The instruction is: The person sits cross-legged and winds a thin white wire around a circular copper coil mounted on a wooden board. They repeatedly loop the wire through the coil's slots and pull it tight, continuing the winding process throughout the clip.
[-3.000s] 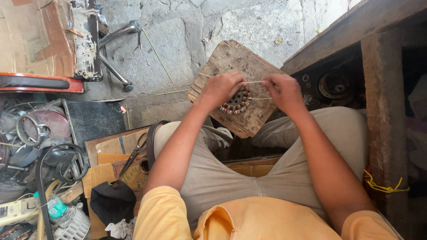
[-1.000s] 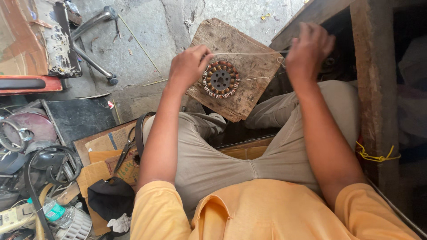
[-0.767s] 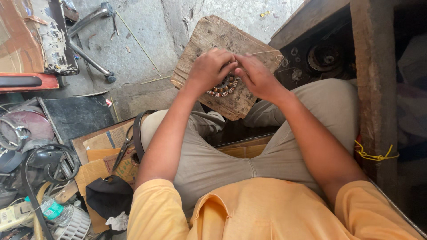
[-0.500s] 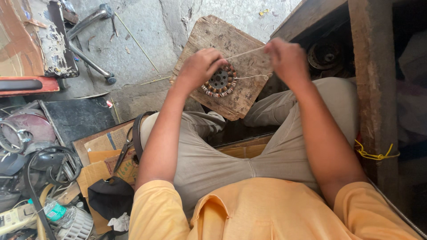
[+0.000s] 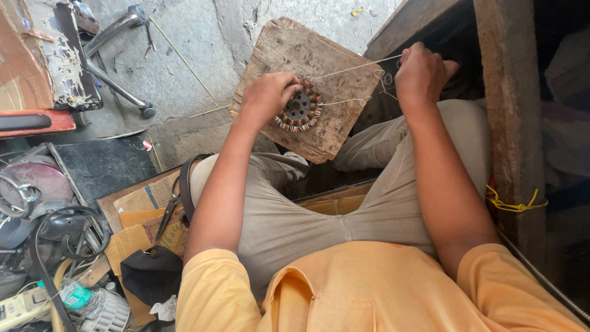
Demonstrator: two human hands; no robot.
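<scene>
Wooden board [image 5: 319,67] bears stator [image 5: 299,107] — hands: left [image 5: 267,95] steadying, right [image 5: 421,74] pulling wire [image 5: 353,66].

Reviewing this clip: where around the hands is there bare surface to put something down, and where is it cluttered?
Bare wood shows on the worn wooden board above the left hand, which presses the round copper-wound stator. Bare grey concrete floor lies between the board and the metal chair leg. The right hand pulls thin wire there. The cardboard and tools lower left are crowded.
</scene>
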